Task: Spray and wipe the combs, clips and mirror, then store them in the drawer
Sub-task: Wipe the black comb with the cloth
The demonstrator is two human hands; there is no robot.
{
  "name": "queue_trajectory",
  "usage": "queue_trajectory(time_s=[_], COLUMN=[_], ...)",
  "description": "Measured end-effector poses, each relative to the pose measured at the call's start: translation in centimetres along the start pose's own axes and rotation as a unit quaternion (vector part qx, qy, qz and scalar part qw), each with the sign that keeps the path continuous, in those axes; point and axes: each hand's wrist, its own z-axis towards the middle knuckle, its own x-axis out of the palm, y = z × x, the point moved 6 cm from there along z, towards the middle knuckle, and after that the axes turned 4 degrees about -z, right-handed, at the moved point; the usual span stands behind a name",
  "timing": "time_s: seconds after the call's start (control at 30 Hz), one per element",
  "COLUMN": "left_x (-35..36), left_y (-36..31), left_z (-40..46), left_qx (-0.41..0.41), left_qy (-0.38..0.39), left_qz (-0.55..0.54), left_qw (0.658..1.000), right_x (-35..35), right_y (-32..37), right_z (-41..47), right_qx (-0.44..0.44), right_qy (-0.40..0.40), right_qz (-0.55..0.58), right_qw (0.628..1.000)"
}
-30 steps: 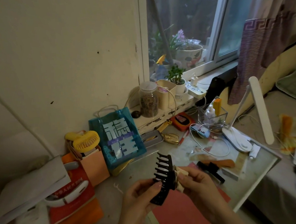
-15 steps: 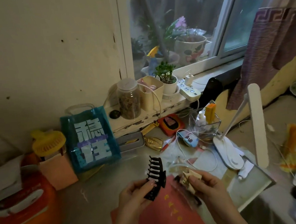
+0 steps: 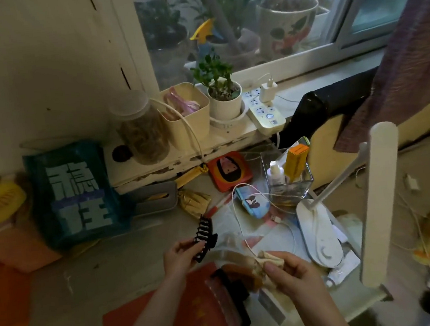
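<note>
- Left hand (image 3: 180, 255): raised ahead of the body, forearm running in from the near edge; fingers and thumb curled, pinching the lower end of a black claw clip (image 3: 204, 236), which stands up and away from the hand.
- Right hand (image 3: 290, 271): nearer and to the right, well apart from the left hand; fingers curled, gripping a crumpled beige cloth (image 3: 266, 259) at the fingertips.
</note>
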Motion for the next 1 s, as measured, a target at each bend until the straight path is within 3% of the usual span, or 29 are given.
queue_trajectory(time_s=[0.2, 0.37, 0.57, 1.0], left_x=[0.1, -0.4, -0.4, 0.9], left_y=[2.0, 2.7, 3.4, 2.4], left_z=[2.3, 2.9, 2.9, 2.2], left_qx=[-0.001, 0.065, 0.081, 0.146], left_qy=[-0.02, -0.049, -0.066, -0.025], left_qz=[0.049, 0.153, 0.216, 0.335], left_qw=[0.999, 0.985, 0.971, 0.931], right_x=[-2.1, -2.9, -2.2, 0.1], right_y=[-0.7, -0.4, -0.2, -0.4], right_z=[2.5, 4.0, 4.6, 4.2], right_qx=[0.039, 0.059, 0.075, 0.054], right_qy=[-0.014, -0.014, 0.001, 0.043], right_qz=[0.008, -0.002, -0.004, -0.033], right_qw=[0.999, 0.998, 0.997, 0.997])
